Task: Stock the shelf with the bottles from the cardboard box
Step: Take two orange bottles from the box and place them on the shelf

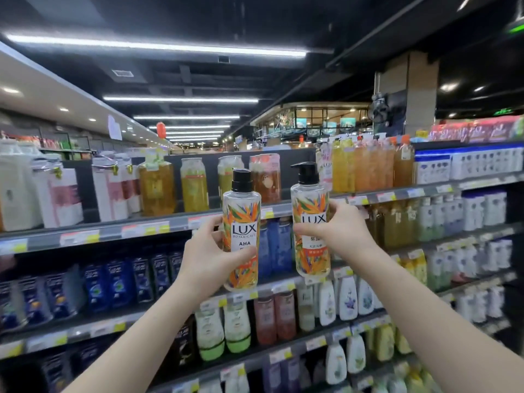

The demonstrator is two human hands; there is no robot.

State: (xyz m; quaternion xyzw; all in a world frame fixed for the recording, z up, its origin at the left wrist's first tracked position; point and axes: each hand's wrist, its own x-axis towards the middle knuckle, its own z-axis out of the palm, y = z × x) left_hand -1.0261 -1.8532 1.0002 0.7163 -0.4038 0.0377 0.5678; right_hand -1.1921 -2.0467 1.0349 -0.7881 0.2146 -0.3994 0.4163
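**Two Lux bottles held up in front of the shelving, one per hand**

Left hand [208, 258], centre of frame: fingers curled around the lower half of a clear Lux bottle [241, 231], thumb across the front below the label text. Firm wrap, bottle upright. Black cap, no spout visible from this angle; orange and green flower print; label reads LUX BOTANICALS, AHA.

Right hand [337, 232], just right of centre: closed around the middle of a second Lux bottle [311, 222], thumb across the front under the logo, fingers behind. Upright, with a black pump head whose spout points left. Same flower print. It sits slightly higher in the frame than the first. The two bottles are near each other but apart.

Both forearms are bare, entering from the bottom edge and lower right.

Behind the bottles, the top shelf [181, 221] runs across the middle of the frame, its edge lined with price tags [144, 228]. On it stand amber and yellow bottles [157, 187]; at the left, white refill pouches [61, 194].

The tier below, left of frame, holds dark blue bottles [119, 282]. Lower centre and right: white and pale green pump bottles [347, 297], some blurred.

Cardboard box not in view.

Upper frame: dark ceiling with long strip lights [158, 46].
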